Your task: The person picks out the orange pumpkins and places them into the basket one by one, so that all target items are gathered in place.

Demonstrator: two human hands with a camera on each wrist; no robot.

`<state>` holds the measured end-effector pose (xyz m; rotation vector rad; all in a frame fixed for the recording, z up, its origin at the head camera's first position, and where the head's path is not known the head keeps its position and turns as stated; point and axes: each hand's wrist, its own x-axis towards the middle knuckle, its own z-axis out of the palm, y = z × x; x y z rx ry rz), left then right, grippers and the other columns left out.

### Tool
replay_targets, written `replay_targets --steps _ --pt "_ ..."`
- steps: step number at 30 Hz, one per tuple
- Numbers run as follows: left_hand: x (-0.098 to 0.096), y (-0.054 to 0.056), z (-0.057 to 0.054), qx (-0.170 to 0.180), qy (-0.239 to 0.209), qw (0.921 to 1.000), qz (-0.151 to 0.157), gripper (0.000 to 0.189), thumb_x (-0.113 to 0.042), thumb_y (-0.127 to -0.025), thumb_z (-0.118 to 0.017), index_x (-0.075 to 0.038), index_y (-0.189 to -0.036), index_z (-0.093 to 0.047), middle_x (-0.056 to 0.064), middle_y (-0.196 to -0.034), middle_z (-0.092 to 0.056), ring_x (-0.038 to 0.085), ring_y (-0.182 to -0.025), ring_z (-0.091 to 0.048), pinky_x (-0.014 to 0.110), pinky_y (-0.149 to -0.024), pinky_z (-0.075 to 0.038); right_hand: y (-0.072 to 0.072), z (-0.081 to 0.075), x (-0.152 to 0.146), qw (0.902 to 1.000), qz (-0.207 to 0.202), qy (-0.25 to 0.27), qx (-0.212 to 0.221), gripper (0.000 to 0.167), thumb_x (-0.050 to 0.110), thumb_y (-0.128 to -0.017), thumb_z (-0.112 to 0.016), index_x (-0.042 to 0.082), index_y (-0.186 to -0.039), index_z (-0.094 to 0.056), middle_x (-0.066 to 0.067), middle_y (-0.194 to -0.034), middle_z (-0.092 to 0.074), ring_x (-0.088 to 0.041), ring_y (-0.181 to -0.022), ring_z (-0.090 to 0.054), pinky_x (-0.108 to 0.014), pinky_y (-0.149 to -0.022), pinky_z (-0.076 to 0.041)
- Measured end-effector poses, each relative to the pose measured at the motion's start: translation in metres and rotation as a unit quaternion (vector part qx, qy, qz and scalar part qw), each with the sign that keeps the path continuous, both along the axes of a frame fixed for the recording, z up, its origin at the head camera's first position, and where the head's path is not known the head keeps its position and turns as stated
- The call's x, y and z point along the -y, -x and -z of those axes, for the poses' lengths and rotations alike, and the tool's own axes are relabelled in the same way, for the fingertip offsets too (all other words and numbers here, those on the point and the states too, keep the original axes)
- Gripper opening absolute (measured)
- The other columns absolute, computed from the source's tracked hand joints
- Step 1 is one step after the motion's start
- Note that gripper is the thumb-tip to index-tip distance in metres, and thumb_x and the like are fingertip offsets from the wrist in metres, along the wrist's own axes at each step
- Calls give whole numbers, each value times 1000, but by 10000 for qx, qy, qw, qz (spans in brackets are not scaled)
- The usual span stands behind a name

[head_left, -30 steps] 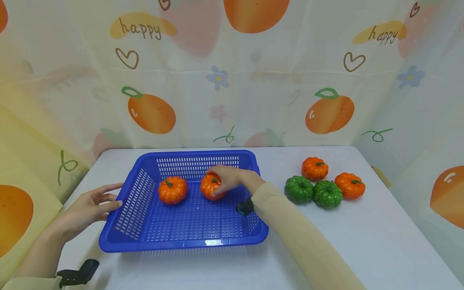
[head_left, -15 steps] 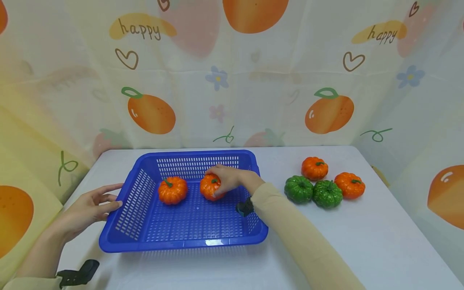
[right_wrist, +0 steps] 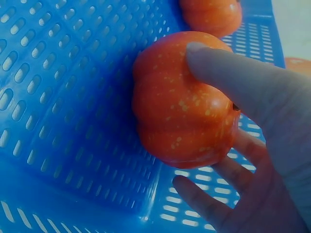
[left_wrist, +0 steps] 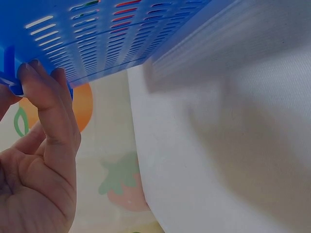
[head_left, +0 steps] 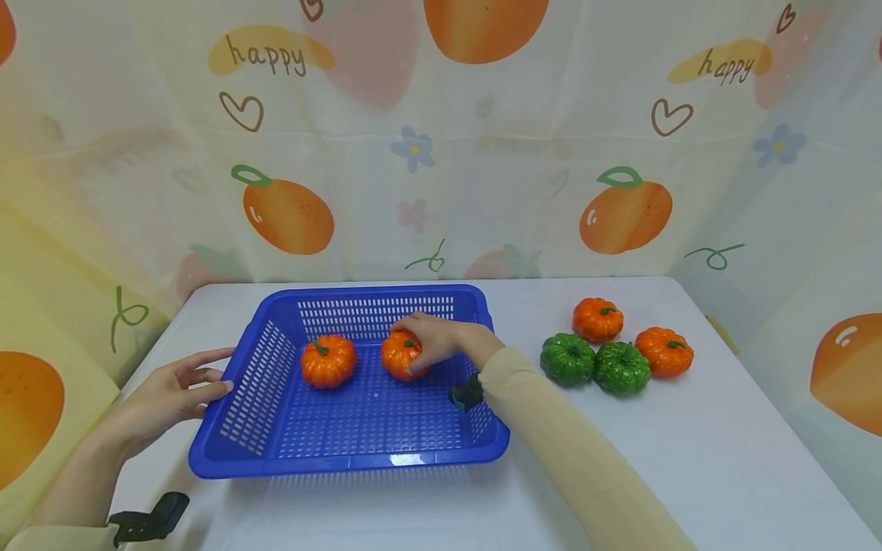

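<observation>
A blue plastic basket [head_left: 375, 464] with slotted walls stands on the white table. My left hand [head_left: 165, 394] grips its left rim, thumb on one side and fingers on the other; the left wrist view shows those fingers [left_wrist: 54, 104] against the outer wall. Inside the basket, my right hand [head_left: 434, 340] holds an orange pumpkin [head_left: 398, 357] between thumb and fingers. Seen from the right wrist, the thumb lies on the speckled pumpkin [right_wrist: 182, 102], with fingers on its far side. A second orange pumpkin [head_left: 328, 362] sits to the left on the basket floor.
Right of the basket, two green pumpkins [head_left: 568, 360] [head_left: 622, 369] and two orange ones [head_left: 598, 320] [head_left: 664, 353] sit clustered on the table [head_left: 717, 459]. Behind the table hangs a fruit-printed curtain [head_left: 455, 184].
</observation>
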<state>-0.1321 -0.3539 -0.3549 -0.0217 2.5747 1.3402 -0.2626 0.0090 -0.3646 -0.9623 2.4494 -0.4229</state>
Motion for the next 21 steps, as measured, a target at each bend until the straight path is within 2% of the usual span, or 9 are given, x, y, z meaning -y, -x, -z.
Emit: replay_targets --steps 12,21 --pt "-1 0 0 8 48 10000 -36 71 -32 -90 -59 -3 -144 -24 16 -104 -54 15 -84 -61 30 -72 -54 0 -1 -3 10000 -69 -5 0 75 30 -83 -67 22 -145 -26 -8 -140 -33 -23 -125 -38 -42 -105 -33" --pt "0 0 0 -15 42 10000 1 70 -31 -90 -59 -2 -144 -24 15 -102 -55 15 -83 -61 30 -72 -54 -3 -12 -7 9996 -267 97 -83 74 30 -85 -64 20 -146 -23 -7 -145 -30 -22 -132 -32 -41 -109 -28"
